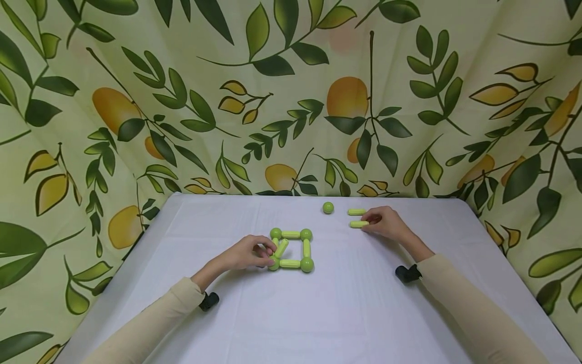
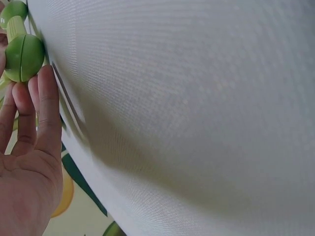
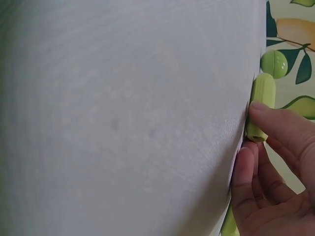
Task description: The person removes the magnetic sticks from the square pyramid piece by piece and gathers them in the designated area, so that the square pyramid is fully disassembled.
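Note:
Green balls and ribbed light-green rods form a square frame lying on the table. One more rod slants up from its near-left ball. My left hand holds that corner ball between thumb and fingers; the left wrist view has the ball at the fingertips, with the thumb mostly cut off. Off to the right, my right hand pinches the end of a loose rod. In the right wrist view, the thumb lies on this rod.
Just beyond the gripped rod lies another loose rod, with a single green ball to its left. A white cloth covers the table. Leaf-and-fruit printed curtains hang behind and at both sides.

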`<action>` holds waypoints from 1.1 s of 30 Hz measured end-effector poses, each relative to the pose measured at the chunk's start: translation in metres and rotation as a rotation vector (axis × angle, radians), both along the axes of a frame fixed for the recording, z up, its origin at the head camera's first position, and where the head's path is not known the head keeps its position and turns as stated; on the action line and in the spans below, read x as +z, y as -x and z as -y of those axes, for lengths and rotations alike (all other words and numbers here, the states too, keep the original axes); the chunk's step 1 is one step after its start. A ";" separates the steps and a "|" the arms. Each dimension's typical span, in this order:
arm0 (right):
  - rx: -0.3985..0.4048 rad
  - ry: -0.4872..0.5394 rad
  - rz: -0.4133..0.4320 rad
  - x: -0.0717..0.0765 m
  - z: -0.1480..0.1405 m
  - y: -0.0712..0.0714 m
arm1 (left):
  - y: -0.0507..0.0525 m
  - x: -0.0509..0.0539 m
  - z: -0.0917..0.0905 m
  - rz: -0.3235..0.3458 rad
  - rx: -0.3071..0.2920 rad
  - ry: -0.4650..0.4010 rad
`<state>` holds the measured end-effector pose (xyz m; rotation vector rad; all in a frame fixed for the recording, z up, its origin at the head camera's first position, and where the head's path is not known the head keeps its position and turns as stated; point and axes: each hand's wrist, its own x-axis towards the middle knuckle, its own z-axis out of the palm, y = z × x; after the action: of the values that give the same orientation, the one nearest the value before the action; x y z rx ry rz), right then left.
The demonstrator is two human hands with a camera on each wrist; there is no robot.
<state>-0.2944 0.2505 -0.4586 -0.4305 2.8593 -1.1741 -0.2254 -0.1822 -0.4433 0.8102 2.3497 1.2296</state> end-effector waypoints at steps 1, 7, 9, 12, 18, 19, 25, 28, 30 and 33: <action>-0.001 0.002 -0.001 0.000 0.000 0.000 | 0.000 0.000 0.000 0.001 -0.001 -0.002; 0.001 0.005 0.007 0.002 -0.002 -0.002 | 0.001 -0.001 0.000 -0.007 -0.002 0.003; 0.007 0.009 0.009 0.003 -0.003 -0.003 | 0.000 0.000 0.000 -0.006 0.000 0.005; 0.023 0.025 0.002 0.005 -0.006 -0.004 | 0.000 0.000 0.000 -0.001 0.002 0.006; 0.020 0.053 -0.006 0.011 -0.011 -0.004 | 0.000 0.001 0.000 -0.005 -0.002 0.006; 0.017 0.055 -0.004 0.012 -0.011 -0.004 | 0.000 0.001 0.000 -0.006 -0.003 0.006; 0.068 0.122 -0.010 0.017 -0.008 -0.002 | 0.001 0.001 0.000 -0.008 -0.004 0.009; 0.123 0.188 -0.027 0.021 0.000 -0.002 | 0.001 0.001 -0.001 -0.007 0.000 0.013; 0.152 0.231 -0.027 0.024 0.006 -0.002 | 0.001 0.000 -0.001 -0.011 -0.001 0.011; 0.167 0.281 -0.010 0.026 0.018 -0.002 | 0.001 -0.001 -0.001 -0.018 -0.002 0.009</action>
<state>-0.2926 0.2329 -0.4324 -0.6688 2.6097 -1.5460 -0.2264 -0.1817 -0.4441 0.8241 2.3662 1.2144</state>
